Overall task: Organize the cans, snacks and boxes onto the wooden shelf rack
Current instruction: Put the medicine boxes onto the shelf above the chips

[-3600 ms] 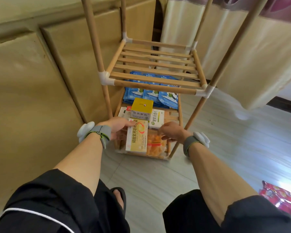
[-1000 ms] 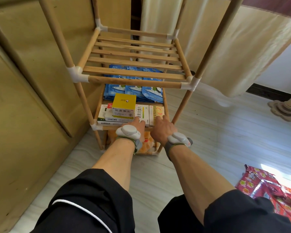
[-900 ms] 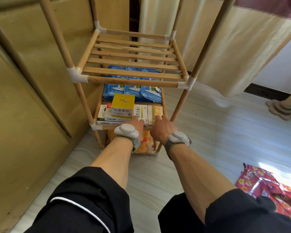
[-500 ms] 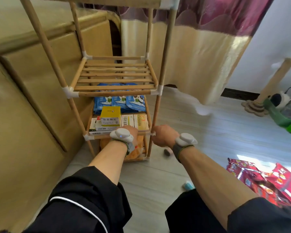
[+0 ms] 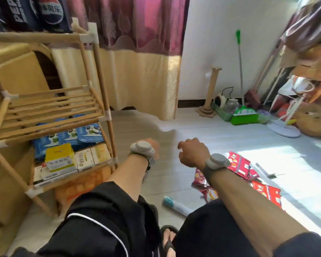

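Boxes [image 5: 84,159] and blue packets [image 5: 89,132] on rack [image 5: 50,108], left hand [image 5: 154,147] unclear, right hand [image 5: 192,152] loose, empty

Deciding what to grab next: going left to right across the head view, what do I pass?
wooden shelf rack → left hand → right hand → red snack packets
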